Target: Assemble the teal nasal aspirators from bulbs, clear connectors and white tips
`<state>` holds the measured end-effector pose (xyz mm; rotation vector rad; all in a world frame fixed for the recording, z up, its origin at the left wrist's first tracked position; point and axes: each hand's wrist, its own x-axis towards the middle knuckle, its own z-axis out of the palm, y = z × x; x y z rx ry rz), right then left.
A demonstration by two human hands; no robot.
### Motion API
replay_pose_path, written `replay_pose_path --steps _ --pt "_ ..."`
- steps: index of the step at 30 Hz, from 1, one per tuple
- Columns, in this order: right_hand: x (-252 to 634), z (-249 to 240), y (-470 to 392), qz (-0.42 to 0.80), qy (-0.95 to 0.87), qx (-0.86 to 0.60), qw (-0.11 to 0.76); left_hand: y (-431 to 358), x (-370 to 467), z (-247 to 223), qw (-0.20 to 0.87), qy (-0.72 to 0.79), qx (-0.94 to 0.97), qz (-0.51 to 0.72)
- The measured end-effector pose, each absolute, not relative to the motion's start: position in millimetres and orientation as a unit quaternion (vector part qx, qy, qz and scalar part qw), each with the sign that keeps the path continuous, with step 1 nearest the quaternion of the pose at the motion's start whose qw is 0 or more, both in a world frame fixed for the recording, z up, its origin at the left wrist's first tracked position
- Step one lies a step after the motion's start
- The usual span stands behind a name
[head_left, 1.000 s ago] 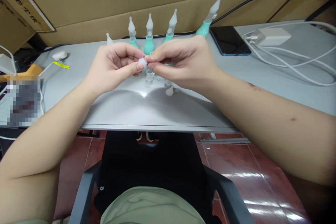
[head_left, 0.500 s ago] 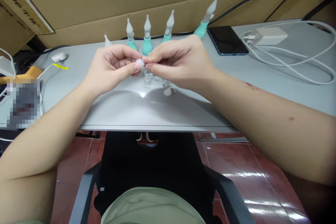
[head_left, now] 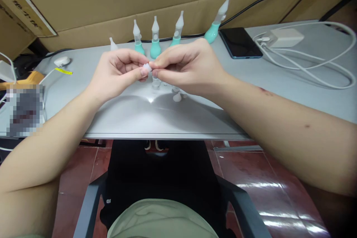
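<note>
Between thumb and fingers, my left hand (head_left: pixel 118 70) pinches a small translucent white plastic piece (head_left: pixel 147 67) above the table. My right hand (head_left: pixel 193 63) meets it from the right, its thumb and forefinger closed at the piece's right end. Whatever those fingertips grip is hidden. Under the hands a clear plastic cylinder (head_left: pixel 156 83) stands on the table. A white soft tip (head_left: pixel 177 97) lies below my right hand, among other small clear parts partly covered by it.
Several nasal aspirators with teal bulbs (head_left: pixel 155 50) stand along the back. A leaning one (head_left: pixel 212 32) is beside a black phone (head_left: pixel 240 42). A white charger (head_left: pixel 286 38) with looped cable lies right. Left are a white plug-like object (head_left: pixel 61 61) and a yellow-orange tool (head_left: pixel 28 79).
Hardly anything differs. The whole view has shifted slightly, and both hands keep their pinch, with the white piece turned a little between the fingertips.
</note>
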<state>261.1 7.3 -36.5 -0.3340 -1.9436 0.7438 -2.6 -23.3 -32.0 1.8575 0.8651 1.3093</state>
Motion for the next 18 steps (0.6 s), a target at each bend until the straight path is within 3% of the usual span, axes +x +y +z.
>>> replay_pose_path --steps 18 --pt "260.8 -38.4 8.1 0.320 -0.798 -0.161 0.484 -27.6 0.9 -30.2 0.346 0.288 0.714 0.537"
